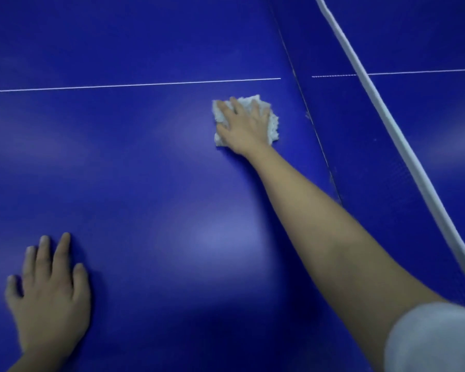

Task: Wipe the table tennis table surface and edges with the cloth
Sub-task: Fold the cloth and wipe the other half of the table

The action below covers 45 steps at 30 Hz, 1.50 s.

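right grip spread flat on the fluffy white cloth mid-frame, left grip splayed lower left; i'd press evenly, overlapping strokes.

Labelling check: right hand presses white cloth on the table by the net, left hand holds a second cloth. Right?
No. Head view: the left hand holds nothing; it rests flat on the bare table. Rest stands: right hand presses the white cloth by the net.
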{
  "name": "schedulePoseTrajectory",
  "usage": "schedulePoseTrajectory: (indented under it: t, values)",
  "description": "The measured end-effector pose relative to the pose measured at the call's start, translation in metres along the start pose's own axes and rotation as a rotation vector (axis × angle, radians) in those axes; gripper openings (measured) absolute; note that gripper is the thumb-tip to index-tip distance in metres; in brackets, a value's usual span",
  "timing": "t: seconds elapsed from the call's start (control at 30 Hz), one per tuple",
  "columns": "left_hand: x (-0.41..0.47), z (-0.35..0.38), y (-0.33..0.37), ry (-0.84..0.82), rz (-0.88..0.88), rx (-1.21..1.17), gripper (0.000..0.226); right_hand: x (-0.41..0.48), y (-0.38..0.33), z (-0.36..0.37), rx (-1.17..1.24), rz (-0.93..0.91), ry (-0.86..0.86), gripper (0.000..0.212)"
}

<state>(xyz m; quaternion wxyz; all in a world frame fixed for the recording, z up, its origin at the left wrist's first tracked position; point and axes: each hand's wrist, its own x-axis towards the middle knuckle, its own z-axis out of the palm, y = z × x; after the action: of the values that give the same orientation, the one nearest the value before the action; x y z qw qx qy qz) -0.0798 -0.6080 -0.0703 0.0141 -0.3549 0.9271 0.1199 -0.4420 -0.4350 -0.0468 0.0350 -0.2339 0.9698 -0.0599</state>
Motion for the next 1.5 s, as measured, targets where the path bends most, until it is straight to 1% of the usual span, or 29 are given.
schedulePoseTrajectory:
  t: [0.1,0.17,0.2,0.23,0.3,0.37,0.4,0.43,0.47,0.53,0.6,0.63,0.67,0.7,0.73,0.77,0.8,0.87,0.93,1.0,1.07,1.1,1.17,1.23,1.3,1.37,1.43,1.47,1.5]
  values:
    - [-0.003,-0.006,0.009,-0.001,-0.006,-0.025,0.07,-0.044,-0.035,0.014,-0.014,-0.278,0.003,0.052]
    - [-0.001,-0.004,0.01,0.009,-0.002,-0.012,0.075,-0.066,-0.029,0.02,0.024,-0.354,0.015,0.053]
    - [0.001,-0.003,0.01,0.015,-0.004,-0.002,0.076,-0.062,-0.016,0.018,0.018,-0.31,0.029,0.052]
    - [0.002,-0.002,0.011,0.022,-0.016,0.003,0.077,-0.049,-0.001,0.014,-0.017,-0.214,0.052,0.053]
    - [0.003,-0.002,0.015,0.05,-0.064,0.006,0.077,-0.005,0.033,0.003,-0.069,0.061,0.05,0.053]
    - [0.002,-0.004,0.022,0.117,-0.122,-0.008,0.073,0.041,0.048,-0.007,-0.008,0.291,0.004,0.053]
    - [0.002,-0.004,0.024,0.141,-0.131,-0.013,0.071,0.06,0.042,-0.009,0.013,0.324,-0.007,0.054]
    - [0.001,-0.004,0.025,0.151,-0.13,-0.013,0.069,0.076,0.024,-0.007,0.022,0.305,-0.013,0.056]
    - [0.002,-0.004,0.026,0.155,-0.123,-0.009,0.068,0.085,-0.003,-0.005,0.016,0.233,-0.027,0.057]
    - [0.004,-0.005,0.024,0.162,-0.108,0.007,0.065,0.082,-0.077,0.002,-0.044,-0.008,-0.038,0.054]
    - [0.004,-0.007,0.024,0.157,-0.109,0.021,0.065,0.052,-0.157,0.012,-0.089,-0.319,-0.004,0.045]
    - [0.004,-0.008,0.026,0.158,-0.108,0.015,0.066,0.034,-0.189,0.015,-0.088,-0.505,-0.041,0.044]
    - [0.005,-0.008,0.028,0.168,-0.102,-0.003,0.066,0.022,-0.21,0.018,-0.082,-0.644,-0.099,0.045]
    - [0.005,-0.008,0.028,0.185,-0.095,-0.029,0.066,0.02,-0.218,0.02,-0.092,-0.708,-0.139,0.047]
    - [0.006,-0.008,0.028,0.203,-0.088,-0.057,0.066,0.031,-0.213,0.017,-0.109,-0.734,-0.123,0.046]
    - [0.007,-0.009,0.028,0.216,-0.084,-0.086,0.065,0.048,-0.199,0.01,-0.124,-0.718,-0.035,0.041]
    - [0.009,-0.009,0.028,0.218,-0.078,-0.117,0.067,0.069,-0.178,0.002,-0.134,-0.642,0.035,0.035]
    - [0.01,-0.007,0.028,0.21,-0.056,-0.147,0.072,0.116,-0.121,-0.012,-0.173,-0.346,0.126,0.028]
    - [0.011,-0.004,0.026,0.215,-0.051,-0.135,0.069,0.156,-0.05,-0.02,-0.148,-0.011,0.172,0.034]
    - [0.01,-0.002,0.023,0.233,-0.052,-0.078,0.063,0.172,0.01,-0.02,-0.108,0.28,0.164,0.044]
    - [0.01,-0.002,0.021,0.242,-0.063,-0.042,0.058,0.172,0.036,-0.014,-0.077,0.415,0.143,0.051]
    - [0.01,-0.003,0.022,0.235,-0.067,-0.026,0.057,0.166,0.036,-0.011,-0.055,0.411,0.139,0.051]
    - [0.011,-0.005,0.025,0.215,-0.074,-0.01,0.061,0.138,0.021,-0.006,-0.017,0.317,0.131,0.05]
    - [0.009,-0.008,0.025,0.194,-0.081,-0.001,0.065,0.096,-0.001,0.001,-0.003,0.238,0.15,0.049]
    - [0.006,-0.01,0.024,0.132,-0.087,0.009,0.067,0.042,-0.02,0.008,0.019,0.223,0.161,0.051]
    - [0.003,-0.012,0.016,0.025,-0.075,0.027,0.071,-0.018,-0.03,0.017,0.056,0.224,0.149,0.058]
    - [0.005,-0.016,0.0,-0.165,0.006,0.047,0.078,-0.066,-0.033,0.024,0.063,0.203,0.136,0.063]
    - [0.007,-0.018,-0.006,-0.259,0.053,0.036,0.083,-0.076,-0.03,0.024,0.06,0.191,0.124,0.063]
    - [0.008,-0.022,-0.009,-0.307,0.079,0.014,0.085,-0.075,-0.023,0.021,0.067,0.177,0.104,0.063]
